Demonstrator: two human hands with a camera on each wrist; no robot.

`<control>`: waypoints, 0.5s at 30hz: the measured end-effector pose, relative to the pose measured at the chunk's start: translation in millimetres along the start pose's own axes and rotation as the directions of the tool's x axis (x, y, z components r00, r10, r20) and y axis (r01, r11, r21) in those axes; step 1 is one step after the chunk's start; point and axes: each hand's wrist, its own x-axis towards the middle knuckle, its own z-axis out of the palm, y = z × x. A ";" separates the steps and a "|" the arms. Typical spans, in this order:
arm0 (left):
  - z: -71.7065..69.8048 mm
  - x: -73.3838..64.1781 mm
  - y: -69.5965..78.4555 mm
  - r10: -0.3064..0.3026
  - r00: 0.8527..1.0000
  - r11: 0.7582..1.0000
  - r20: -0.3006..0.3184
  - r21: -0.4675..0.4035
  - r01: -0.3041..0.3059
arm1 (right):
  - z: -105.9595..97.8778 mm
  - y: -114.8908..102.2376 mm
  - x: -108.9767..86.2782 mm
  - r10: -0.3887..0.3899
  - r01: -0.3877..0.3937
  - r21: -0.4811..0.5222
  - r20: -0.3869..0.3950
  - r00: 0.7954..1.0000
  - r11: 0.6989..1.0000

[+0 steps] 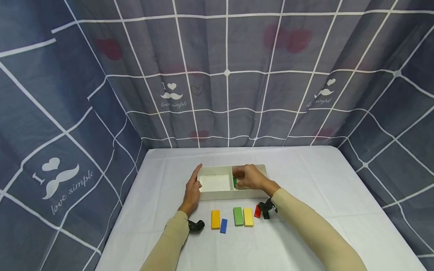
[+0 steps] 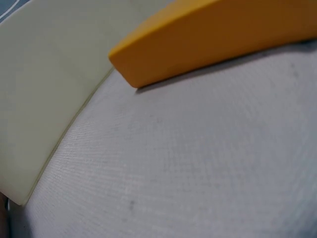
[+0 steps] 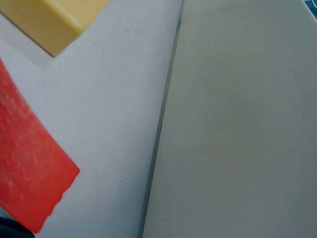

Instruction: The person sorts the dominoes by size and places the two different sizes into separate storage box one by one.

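A white two-compartment box (image 1: pixel 217 195) lies across the table. Along its left end wall rests my left hand (image 1: pixel 192 191), index finger straight and thumb at the rim. My right hand (image 1: pixel 252 177) reaches into the right compartment, where its thumb and fingers pinch a green block (image 1: pixel 235 182) close to the divider; the hand covers most of that block. Only the box's outer wall (image 3: pixel 233 119) and blocks outside it show in the right wrist view. In the left wrist view, an orange-yellow block (image 2: pixel 213 44) lies near the box wall (image 2: pixel 44 94).
In front of the box lie an orange-yellow block (image 1: pixel 215 219), a small blue block (image 1: pixel 223 226), a green block (image 1: pixel 238 216) and a yellow block (image 1: pixel 248 217). A red block (image 1: pixel 257 211) and a dark block (image 1: pixel 266 215) lie near the right wrist camera. Grid-patterned curtains (image 1: pixel 210 90) surround the table.
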 end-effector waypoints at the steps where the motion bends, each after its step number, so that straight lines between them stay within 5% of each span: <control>1: -0.4 0.1 0.3 -0.003 1.000 1.000 0.000 0.002 0.003 | -0.2 -0.4 0.4 -0.002 0.002 0.002 0.001 1.000 1.000; 15: 0.3 -1.1 2.1 -0.007 1.000 1.000 0.011 -0.013 0.007 | -0.3 -2.6 -3.0 0.024 -0.024 0.028 0.003 1.000 0.999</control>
